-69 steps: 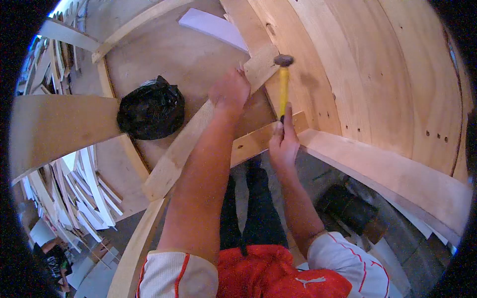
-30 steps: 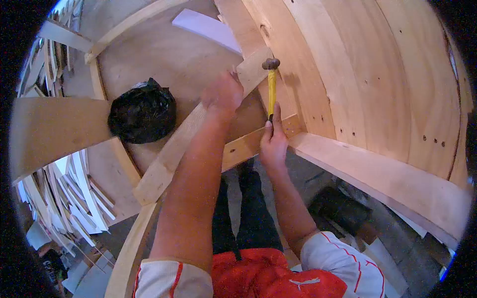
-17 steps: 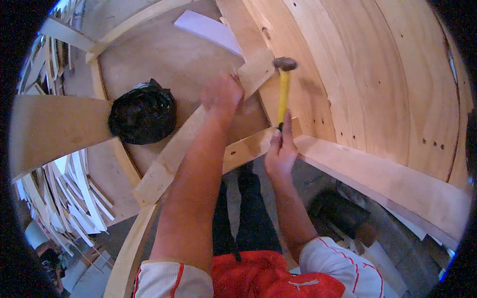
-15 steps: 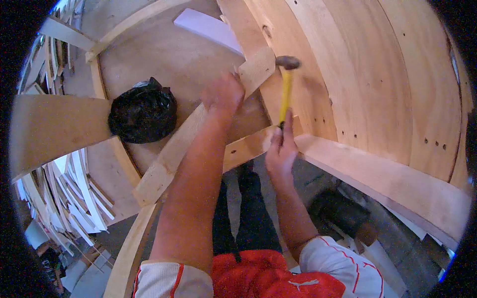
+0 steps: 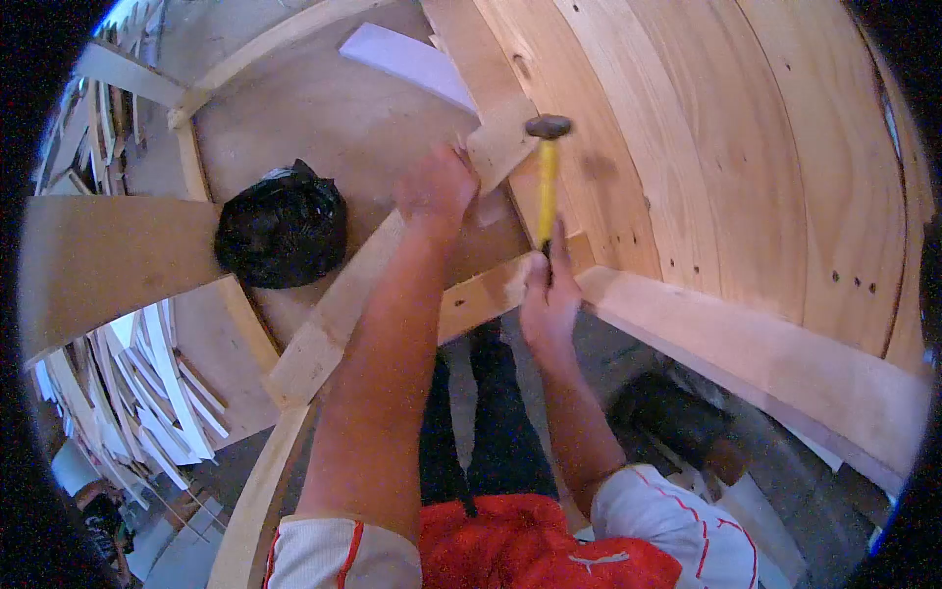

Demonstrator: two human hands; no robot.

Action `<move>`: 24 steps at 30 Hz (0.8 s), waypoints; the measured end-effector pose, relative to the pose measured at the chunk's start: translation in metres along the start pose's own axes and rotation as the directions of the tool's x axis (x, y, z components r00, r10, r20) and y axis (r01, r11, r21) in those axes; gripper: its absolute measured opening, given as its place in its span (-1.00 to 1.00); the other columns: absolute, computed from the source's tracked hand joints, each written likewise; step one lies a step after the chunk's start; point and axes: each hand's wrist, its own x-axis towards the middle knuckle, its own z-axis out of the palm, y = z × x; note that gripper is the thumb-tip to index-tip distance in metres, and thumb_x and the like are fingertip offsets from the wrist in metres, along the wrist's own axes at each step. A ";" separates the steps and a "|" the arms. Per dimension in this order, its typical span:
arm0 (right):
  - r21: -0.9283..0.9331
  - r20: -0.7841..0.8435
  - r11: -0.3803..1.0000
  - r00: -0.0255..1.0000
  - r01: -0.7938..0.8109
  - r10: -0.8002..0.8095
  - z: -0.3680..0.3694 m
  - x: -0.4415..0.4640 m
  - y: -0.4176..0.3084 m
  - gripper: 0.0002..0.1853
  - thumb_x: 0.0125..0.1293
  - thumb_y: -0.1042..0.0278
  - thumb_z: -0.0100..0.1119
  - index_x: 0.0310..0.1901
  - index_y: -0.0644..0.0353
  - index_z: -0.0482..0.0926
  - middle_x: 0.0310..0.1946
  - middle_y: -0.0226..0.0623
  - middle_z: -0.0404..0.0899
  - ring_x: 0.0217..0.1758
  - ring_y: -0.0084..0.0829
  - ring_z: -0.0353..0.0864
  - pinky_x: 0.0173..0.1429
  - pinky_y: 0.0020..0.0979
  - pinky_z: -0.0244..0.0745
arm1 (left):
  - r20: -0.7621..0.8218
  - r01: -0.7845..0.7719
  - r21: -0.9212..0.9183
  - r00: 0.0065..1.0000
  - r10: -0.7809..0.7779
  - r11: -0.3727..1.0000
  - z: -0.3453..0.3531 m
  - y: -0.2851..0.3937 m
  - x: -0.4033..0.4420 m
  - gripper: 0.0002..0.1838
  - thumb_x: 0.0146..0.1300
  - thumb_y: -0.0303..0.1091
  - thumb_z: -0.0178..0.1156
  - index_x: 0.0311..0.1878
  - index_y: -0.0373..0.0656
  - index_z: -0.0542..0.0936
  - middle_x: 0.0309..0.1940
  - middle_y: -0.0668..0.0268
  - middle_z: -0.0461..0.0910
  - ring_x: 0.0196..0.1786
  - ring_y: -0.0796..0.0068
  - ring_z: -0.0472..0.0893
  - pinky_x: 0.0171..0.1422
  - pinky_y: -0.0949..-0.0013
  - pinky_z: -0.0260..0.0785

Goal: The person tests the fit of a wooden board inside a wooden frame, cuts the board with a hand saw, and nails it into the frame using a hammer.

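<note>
My right hand (image 5: 549, 304) is closed round the black grip of a hammer (image 5: 547, 187) with a yellow handle. Its dark metal head is raised near the upper end of a light wooden board (image 5: 312, 351); I cannot tell whether the two touch. That board lies slantwise across the frame, from lower left to upper right. My left hand (image 5: 437, 184) is closed over the board, short of the hammer head. Its fingers are partly hidden, and a small pale tip sticks up beside them that I cannot make out.
A black plastic bag (image 5: 282, 226) sits on the brown sheet left of the board. Beyond lies a white strip (image 5: 407, 64). Wide planks (image 5: 667, 147) rise on the right above a thick beam (image 5: 746, 344). Several thin wood offcuts (image 5: 147, 383) are piled at lower left.
The hammer head has moved left, and the right hand has shifted slightly left with it. My left hand stays on the board.
</note>
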 end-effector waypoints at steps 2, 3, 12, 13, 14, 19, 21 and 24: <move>0.019 -0.041 1.000 0.999 0.021 -0.020 -0.004 -0.009 -0.005 -0.37 0.58 0.53 -0.06 0.63 0.06 0.18 -0.28 -0.34 0.48 -0.32 -0.55 0.36 -0.19 -0.48 0.42 | 0.014 0.015 -0.019 1.000 -0.015 1.000 -0.004 -0.002 -0.003 -0.41 0.61 0.09 -0.20 0.05 -0.14 0.72 0.03 -0.09 0.72 0.12 -0.17 0.71 0.23 -0.17 0.52; -0.010 -0.038 1.000 0.999 0.018 -0.019 -0.003 -0.012 -0.003 -0.37 0.58 0.53 -0.07 0.63 0.06 0.18 -0.32 -0.38 0.44 -0.33 -0.57 0.34 -0.21 -0.48 0.40 | 0.037 0.008 -0.031 0.999 -0.007 0.999 -0.002 -0.003 0.000 -0.41 0.61 0.09 -0.20 0.05 -0.14 0.73 0.04 -0.09 0.72 0.13 -0.18 0.70 0.24 -0.17 0.52; 0.078 -0.058 0.994 0.996 0.073 -0.068 -0.010 0.001 -0.014 -0.35 0.56 0.54 -0.06 0.64 0.07 0.16 0.02 -0.35 0.62 -0.32 -0.61 0.38 -0.21 -0.57 0.43 | 0.066 0.018 -0.041 0.998 -0.016 0.999 -0.004 -0.002 0.001 -0.40 0.60 0.11 -0.19 0.06 -0.16 0.73 0.05 -0.09 0.71 0.15 -0.20 0.69 0.24 -0.20 0.52; -0.012 -0.031 0.997 0.996 0.079 -0.080 -0.005 0.002 -0.007 -0.35 0.56 0.54 -0.06 0.64 0.07 0.16 0.05 -0.30 0.63 -0.28 -0.56 0.45 -0.18 -0.53 0.46 | 0.076 0.004 -0.041 0.997 -0.001 0.999 -0.006 0.000 -0.002 -0.40 0.60 0.11 -0.19 0.06 -0.15 0.73 0.05 -0.10 0.71 0.16 -0.20 0.69 0.24 -0.20 0.52; -0.102 -0.005 0.991 0.996 0.090 -0.091 0.002 0.005 0.003 -0.35 0.56 0.54 -0.06 0.64 0.07 0.17 0.09 -0.25 0.64 -0.24 -0.51 0.52 -0.14 -0.49 0.49 | 0.072 0.002 -0.030 0.997 0.001 1.000 -0.006 0.002 -0.003 -0.40 0.60 0.11 -0.19 0.06 -0.15 0.73 0.05 -0.10 0.71 0.15 -0.20 0.69 0.24 -0.20 0.52; 0.046 -0.005 0.998 0.999 -0.036 0.036 -0.004 0.005 -0.014 -0.37 0.56 0.52 -0.03 0.62 0.07 0.19 0.39 0.05 0.52 0.15 -0.11 0.69 0.16 -0.24 0.55 | 0.018 0.023 0.028 1.000 -0.023 0.999 -0.006 0.001 0.000 -0.40 0.61 0.11 -0.20 0.05 -0.13 0.73 0.05 -0.11 0.71 0.15 -0.19 0.69 0.23 -0.20 0.52; -0.068 -0.011 0.998 1.000 0.002 -0.003 -0.002 0.003 -0.013 -0.38 0.57 0.52 -0.03 0.62 0.07 0.20 0.45 0.08 0.45 0.24 -0.10 0.65 0.24 -0.22 0.52 | 0.072 0.069 0.024 0.995 -0.071 0.997 -0.009 0.002 -0.001 -0.41 0.60 0.12 -0.20 0.06 -0.10 0.73 0.06 -0.10 0.71 0.15 -0.17 0.69 0.23 -0.18 0.52; 0.002 0.099 0.991 0.986 -0.131 0.130 0.001 0.018 -0.004 -0.38 0.58 0.54 -0.05 0.62 0.07 0.20 0.46 0.01 0.44 0.21 -0.29 0.64 0.23 -0.30 0.52 | 0.080 0.041 -0.001 0.996 -0.041 0.999 -0.017 0.008 -0.001 -0.43 0.60 0.12 -0.18 0.09 -0.05 0.72 0.09 -0.09 0.70 0.17 -0.14 0.69 0.24 -0.18 0.52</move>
